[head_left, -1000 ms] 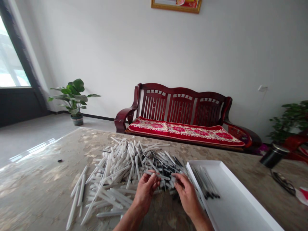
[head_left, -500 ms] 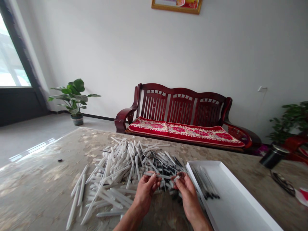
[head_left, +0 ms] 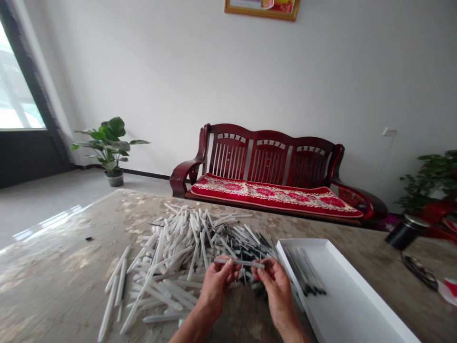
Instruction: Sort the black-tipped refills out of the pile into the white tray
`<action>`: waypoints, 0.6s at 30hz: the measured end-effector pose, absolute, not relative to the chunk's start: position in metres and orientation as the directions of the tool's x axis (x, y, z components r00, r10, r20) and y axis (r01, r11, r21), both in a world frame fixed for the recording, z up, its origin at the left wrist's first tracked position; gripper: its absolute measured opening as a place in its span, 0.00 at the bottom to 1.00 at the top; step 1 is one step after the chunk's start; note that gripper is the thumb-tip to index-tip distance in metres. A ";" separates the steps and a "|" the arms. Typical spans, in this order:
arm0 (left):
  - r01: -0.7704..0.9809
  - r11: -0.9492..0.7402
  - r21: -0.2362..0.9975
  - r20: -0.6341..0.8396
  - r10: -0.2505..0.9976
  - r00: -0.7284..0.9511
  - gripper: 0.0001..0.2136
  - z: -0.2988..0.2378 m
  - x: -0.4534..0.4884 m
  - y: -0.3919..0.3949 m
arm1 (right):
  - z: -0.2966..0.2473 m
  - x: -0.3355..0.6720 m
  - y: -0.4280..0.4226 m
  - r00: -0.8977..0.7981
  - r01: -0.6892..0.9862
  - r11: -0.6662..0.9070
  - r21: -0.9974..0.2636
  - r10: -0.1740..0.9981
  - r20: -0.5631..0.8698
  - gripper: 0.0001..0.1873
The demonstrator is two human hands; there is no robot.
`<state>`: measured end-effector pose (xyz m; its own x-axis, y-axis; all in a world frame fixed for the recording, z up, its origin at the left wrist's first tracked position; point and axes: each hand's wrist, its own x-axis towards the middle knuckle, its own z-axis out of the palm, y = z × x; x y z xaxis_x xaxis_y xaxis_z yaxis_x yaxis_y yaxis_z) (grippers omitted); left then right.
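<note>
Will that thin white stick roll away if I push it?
Probably: the thin white stick looks round, so it may roll on the shiny table. It seems stiff, held straight between the left hand and right hand, and probably light.

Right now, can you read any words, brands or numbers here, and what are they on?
None can be read. The framed picture on the wall is cut off by the view. The white stick between the left hand and right hand shows no legible marks.

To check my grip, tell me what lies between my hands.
In the head view, the left hand and the right hand pinch a slim white stick across the gap.
</note>
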<state>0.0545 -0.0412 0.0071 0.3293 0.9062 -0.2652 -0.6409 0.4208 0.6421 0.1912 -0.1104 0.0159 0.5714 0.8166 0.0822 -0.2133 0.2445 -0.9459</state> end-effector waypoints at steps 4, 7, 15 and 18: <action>-0.628 0.414 0.659 -0.247 0.908 0.338 0.21 0.006 0.055 -0.041 | 0.010 0.195 -0.109 0.570 -0.084 0.251 -0.964 0.806 0.160 0.17; -0.609 0.413 0.677 -0.242 0.907 0.345 0.21 0.006 0.055 -0.042 | 0.002 0.201 -0.108 0.546 0.051 0.220 -0.974 0.811 0.211 0.18; -0.588 0.381 0.713 -0.217 0.918 0.332 0.21 0.006 0.054 -0.043 | -0.014 0.207 -0.110 0.521 0.249 0.119 -0.961 0.820 0.237 0.21; -0.575 0.357 0.736 -0.191 0.925 0.328 0.21 0.008 0.055 -0.045 | -0.013 0.203 -0.109 0.536 0.130 0.099 -0.987 0.830 0.154 0.24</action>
<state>0.0548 -0.0450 0.0076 0.3284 0.9249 -0.1915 -0.5753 0.3567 0.7361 0.2032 -0.1093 -0.0129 0.5359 0.8301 0.1537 0.1297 0.0990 -0.9866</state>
